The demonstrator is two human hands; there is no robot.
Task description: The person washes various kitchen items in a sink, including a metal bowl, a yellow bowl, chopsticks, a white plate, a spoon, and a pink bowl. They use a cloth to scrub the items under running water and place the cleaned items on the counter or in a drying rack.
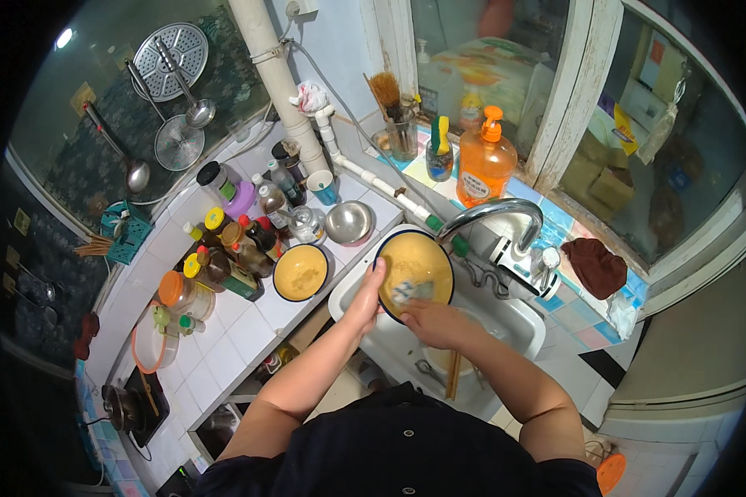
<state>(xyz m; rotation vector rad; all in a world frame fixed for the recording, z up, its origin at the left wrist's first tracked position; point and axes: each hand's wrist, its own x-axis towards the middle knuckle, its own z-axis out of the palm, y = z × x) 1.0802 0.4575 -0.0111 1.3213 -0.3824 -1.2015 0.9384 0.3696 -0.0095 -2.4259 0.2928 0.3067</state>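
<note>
My left hand [365, 300] grips the left rim of a yellow bowl [423, 253] with a dark blue edge, held tilted over the white sink [522, 319]. Inside the bowl, my right hand [439, 323] presses a white and blue cloth [413, 291] against the lower wall. The fingers of that hand are partly hidden by the cloth and the bowl. Below my right hand, wooden chopsticks [453, 374] and a metal spoon [428, 369] lie in the sink. A matching yellow bowl [301, 273] sits on the tiled counter to the left, with smears inside.
A chrome faucet [506, 211] arches over the sink's far right side. Behind it stand an orange pump bottle [482, 161] and a glass with a sponge [440, 153]. A steel bowl [349, 222] and several sauce bottles [244, 244] crowd the left counter. A brown cloth [595, 267] lies at right.
</note>
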